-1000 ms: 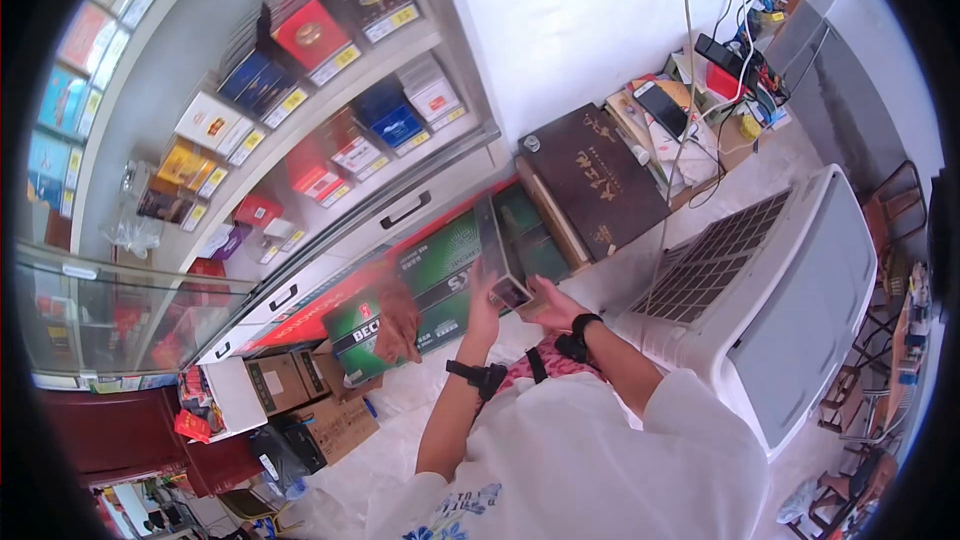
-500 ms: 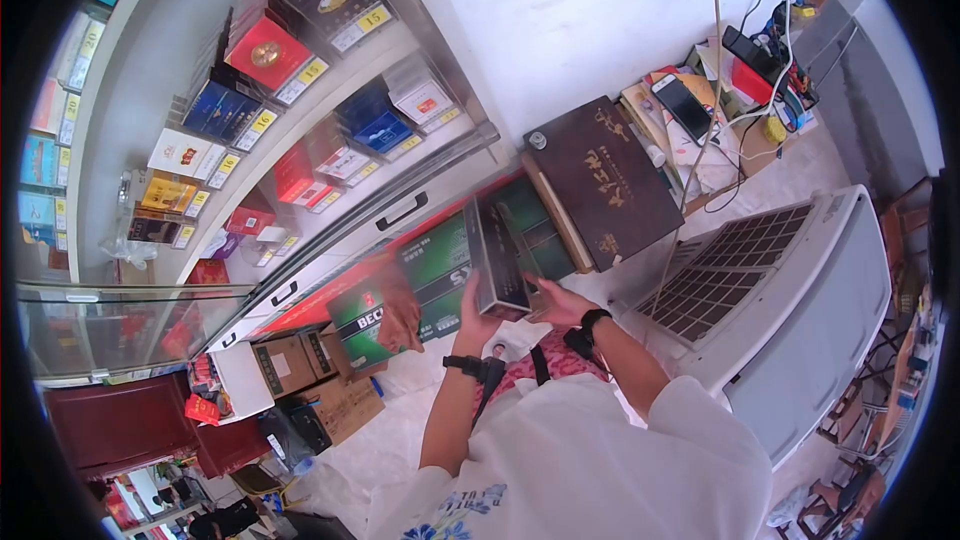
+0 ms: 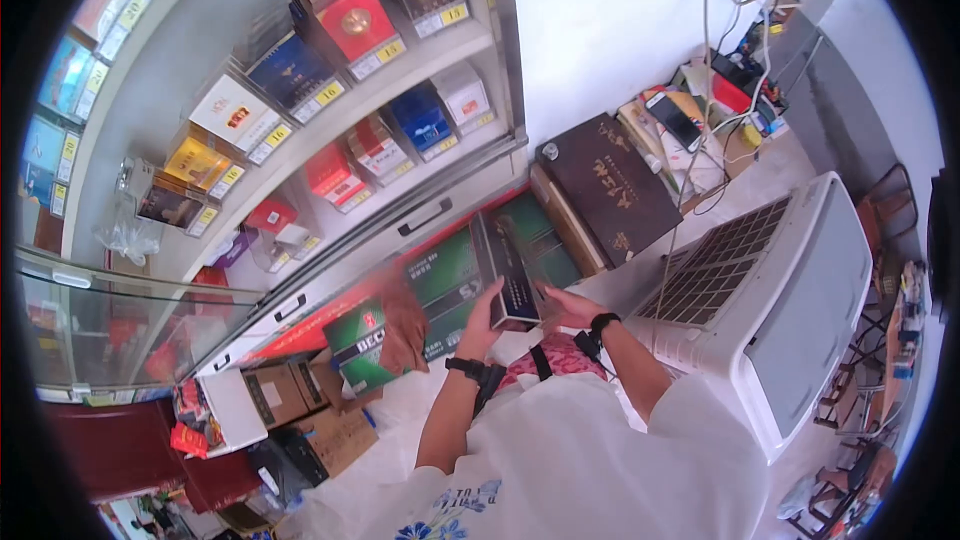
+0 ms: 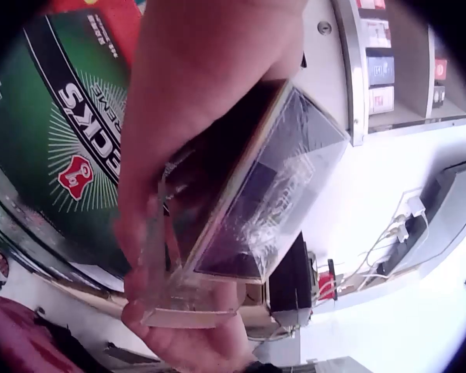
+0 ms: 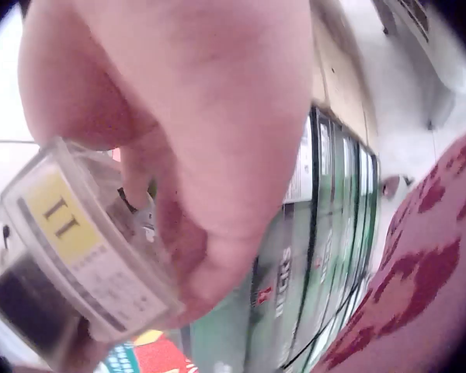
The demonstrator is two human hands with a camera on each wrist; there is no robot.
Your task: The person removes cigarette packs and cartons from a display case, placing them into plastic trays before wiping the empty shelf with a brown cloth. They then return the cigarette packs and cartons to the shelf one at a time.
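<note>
My left hand [image 3: 480, 323] grips a long dark box [image 3: 506, 275] in front of the body. In the left wrist view clear, shiny film covers the face of the dark box [image 4: 272, 194]. Close beside it, my right hand [image 3: 570, 308] holds a clear plastic holder [image 5: 93, 245] with curled fingers. A white label with a yellow patch reading 11 shows on the holder's front. The dark box [image 5: 35, 307] lies just past the holder in the right wrist view. My left palm and fingers partly hide the box.
Green Beck's cartons [image 3: 440, 285] lie below the hands, a brown bag [image 3: 402, 330] on them. Glass-fronted shelves [image 3: 400, 60] with priced packs stand left. A large brown box [image 3: 615, 185] and phone [image 3: 675, 122] are ahead; a white air cooler [image 3: 760, 300] stands right.
The dark box has tipped from a nearly edge-on view to showing more of its side, still in my left hand. The right hand has shifted slightly right, and the head view has swung about.
</note>
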